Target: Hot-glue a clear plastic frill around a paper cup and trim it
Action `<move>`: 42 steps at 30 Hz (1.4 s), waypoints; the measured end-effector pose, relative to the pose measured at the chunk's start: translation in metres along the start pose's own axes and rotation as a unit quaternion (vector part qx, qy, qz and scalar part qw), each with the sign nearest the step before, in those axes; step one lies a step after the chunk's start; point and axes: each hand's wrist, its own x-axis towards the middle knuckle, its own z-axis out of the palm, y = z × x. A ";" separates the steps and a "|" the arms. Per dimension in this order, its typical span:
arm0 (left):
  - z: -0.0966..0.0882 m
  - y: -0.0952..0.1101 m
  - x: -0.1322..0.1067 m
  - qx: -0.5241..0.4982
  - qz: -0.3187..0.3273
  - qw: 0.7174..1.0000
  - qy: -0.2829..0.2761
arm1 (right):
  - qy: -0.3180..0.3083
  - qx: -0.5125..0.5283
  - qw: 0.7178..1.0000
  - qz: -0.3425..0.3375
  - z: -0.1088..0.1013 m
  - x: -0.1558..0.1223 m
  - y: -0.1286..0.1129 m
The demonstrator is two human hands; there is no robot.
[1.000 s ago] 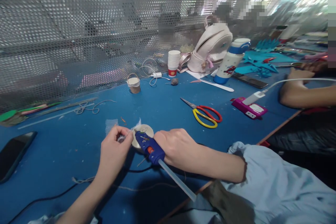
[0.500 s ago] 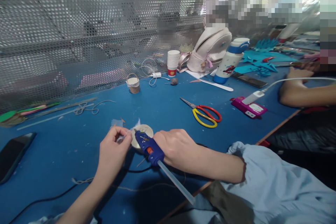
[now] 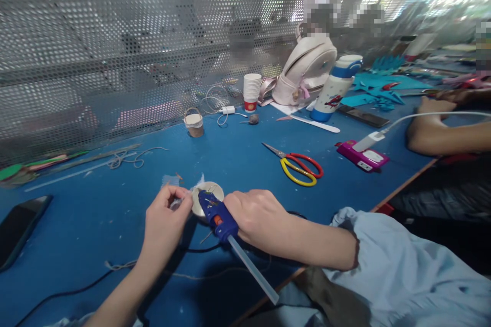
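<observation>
My right hand (image 3: 259, 217) is wrapped round a blue hot glue gun (image 3: 217, 217) with a clear glue stick jutting from its back. The gun's nozzle points at a small round beige cup (image 3: 207, 195) on the blue table (image 3: 238, 158). My left hand (image 3: 164, 222) pinches a small pale scrap at the cup's left rim; what the scrap is I cannot make out. Both hands are closed and nearly touch over the cup.
Red and yellow scissors (image 3: 297, 166) lie right of the cup. A dark phone (image 3: 19, 227) rests at far left. Another small cup (image 3: 194, 123), a paper cup stack (image 3: 252, 92), a pink bag (image 3: 305, 69) and a bottle (image 3: 335, 87) stand behind. Another person's arm (image 3: 445, 135) rests at right.
The glue gun has tilted slightly, its glue stick swinging a little lower and left. Both hands stay at the cup.
</observation>
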 end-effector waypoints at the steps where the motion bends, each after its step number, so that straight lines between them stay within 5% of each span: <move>1: 0.000 0.000 0.000 0.003 0.002 1.000 0.000 | -0.003 0.002 1.000 0.003 -0.001 0.000 0.000; 6: 0.000 -0.003 0.000 0.011 0.010 1.000 -0.001 | 0.009 0.099 0.994 0.033 -0.007 -0.008 0.006; 10: 0.000 -0.008 0.001 -0.004 0.011 1.000 -0.005 | 0.071 0.250 0.964 0.055 -0.014 -0.019 0.018; 14: -0.001 -0.008 0.001 -0.006 0.030 1.000 -0.002 | 0.121 0.328 0.917 0.191 -0.018 -0.011 0.038; 20: -0.001 -0.006 0.000 0.008 0.037 0.999 0.005 | 0.042 0.320 0.910 0.260 0.013 0.020 0.080; 27: -0.001 -0.006 -0.002 0.036 0.056 0.998 0.004 | 0.001 0.275 0.920 0.281 0.037 0.018 0.096; 32: -0.002 -0.003 -0.003 0.037 0.065 0.997 0.005 | 0.033 0.145 0.955 0.255 0.025 -0.009 0.095; 36: -0.001 -0.003 -0.002 0.041 0.077 0.996 -0.006 | 0.070 0.030 0.959 0.275 -0.002 -0.038 0.079; 39: -0.001 -0.004 -0.002 0.042 0.085 0.995 -0.010 | 0.103 0.127 0.972 0.166 -0.023 -0.034 0.058; 42: -0.001 -0.003 -0.002 0.035 0.096 0.995 -0.006 | 0.124 0.199 0.971 0.038 -0.030 0.001 0.041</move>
